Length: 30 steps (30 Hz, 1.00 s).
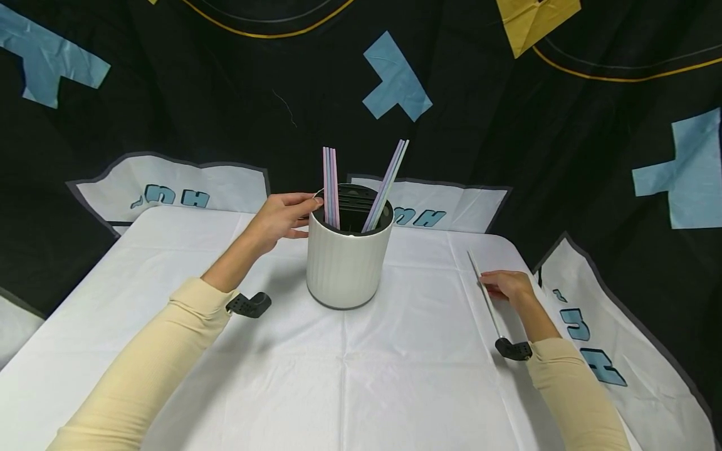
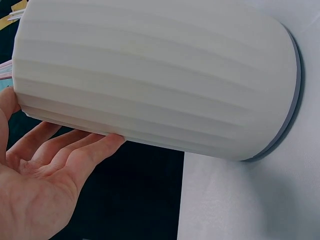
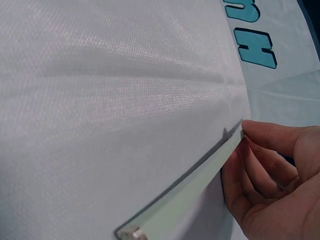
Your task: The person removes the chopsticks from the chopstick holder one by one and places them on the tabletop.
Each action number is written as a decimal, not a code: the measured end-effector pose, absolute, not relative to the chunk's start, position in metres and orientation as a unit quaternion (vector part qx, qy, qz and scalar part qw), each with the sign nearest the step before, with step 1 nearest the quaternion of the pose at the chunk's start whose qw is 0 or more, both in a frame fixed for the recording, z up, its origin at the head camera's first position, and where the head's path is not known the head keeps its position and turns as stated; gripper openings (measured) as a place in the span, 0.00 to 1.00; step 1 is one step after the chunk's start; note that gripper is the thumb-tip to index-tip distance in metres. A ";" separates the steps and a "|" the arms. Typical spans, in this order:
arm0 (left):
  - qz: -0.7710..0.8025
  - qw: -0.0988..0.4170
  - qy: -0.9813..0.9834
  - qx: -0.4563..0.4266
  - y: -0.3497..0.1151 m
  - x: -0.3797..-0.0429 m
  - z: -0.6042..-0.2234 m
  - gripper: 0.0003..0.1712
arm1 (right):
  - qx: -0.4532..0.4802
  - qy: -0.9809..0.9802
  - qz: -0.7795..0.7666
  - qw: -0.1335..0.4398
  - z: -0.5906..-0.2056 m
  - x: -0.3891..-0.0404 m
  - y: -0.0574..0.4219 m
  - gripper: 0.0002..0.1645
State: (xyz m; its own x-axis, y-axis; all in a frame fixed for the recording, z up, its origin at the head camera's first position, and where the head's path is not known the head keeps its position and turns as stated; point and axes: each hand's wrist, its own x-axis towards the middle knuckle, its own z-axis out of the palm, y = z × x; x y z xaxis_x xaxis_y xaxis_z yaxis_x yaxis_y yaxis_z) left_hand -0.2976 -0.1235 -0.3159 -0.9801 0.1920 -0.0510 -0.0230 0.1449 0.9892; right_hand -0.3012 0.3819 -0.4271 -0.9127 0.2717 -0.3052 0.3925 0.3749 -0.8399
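both busy: left hand (image 1: 284,216) loosely grips the pot (image 1: 346,266), thumb at its rim; right hand (image 1: 510,287) pinches a stick (image 1: 490,304) at the desk's (image 1: 417,351) right side. best keep that pinch light, pot steady.

We are looking at a white container (image 1: 348,266) whose ribbed wall is appearing matt and plastic-like. The slim sticks (image 1: 331,188) are looking smooth, and the pale green stick (image 3: 186,195) is showing a smooth face and a shiny, metallic-looking end (image 3: 132,233). We are also seeing a tablecloth (image 1: 282,394) of finely woven, creased cloth, a black fabric backdrop (image 1: 237,113) and fine-ribbed, knitted-looking sleeves (image 1: 141,363).
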 end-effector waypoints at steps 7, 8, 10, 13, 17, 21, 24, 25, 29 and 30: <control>0.649 0.082 0.755 0.055 -0.123 -0.297 -0.316 0.33 | 0.208 0.831 -0.514 0.053 -0.427 -0.302 0.382 0.31; 0.649 0.081 0.755 0.055 -0.123 -0.297 -0.316 0.33 | 0.209 0.832 -0.511 0.053 -0.427 -0.302 0.382 0.30; 0.650 0.081 0.754 0.054 -0.123 -0.297 -0.315 0.32 | 0.212 0.834 -0.506 0.053 -0.428 -0.302 0.382 0.30; 0.650 0.082 0.753 0.054 -0.123 -0.297 -0.315 0.32 | 0.211 0.836 -0.503 0.055 -0.428 -0.303 0.383 0.29; 0.648 0.082 0.755 0.056 -0.122 -0.297 -0.315 0.32 | 0.219 0.833 -0.505 0.058 -0.429 -0.304 0.385 0.28; 0.648 0.082 0.755 0.055 -0.123 -0.297 -0.314 0.32 | 0.225 0.830 -0.507 0.062 -0.428 -0.304 0.385 0.29; 0.647 0.082 0.756 0.054 -0.122 -0.296 -0.314 0.32 | 0.224 0.832 -0.503 0.066 -0.425 -0.305 0.384 0.29; 0.647 0.083 0.756 0.055 -0.122 -0.296 -0.314 0.32 | 0.225 0.831 -0.504 0.066 -0.424 -0.305 0.384 0.29; 0.648 0.085 0.755 0.055 -0.123 -0.296 -0.314 0.32 | 0.222 0.826 -0.514 0.071 -0.416 -0.306 0.379 0.29; 0.649 0.085 0.754 0.055 -0.123 -0.296 -0.314 0.32 | 0.218 0.824 -0.517 0.071 -0.413 -0.307 0.377 0.30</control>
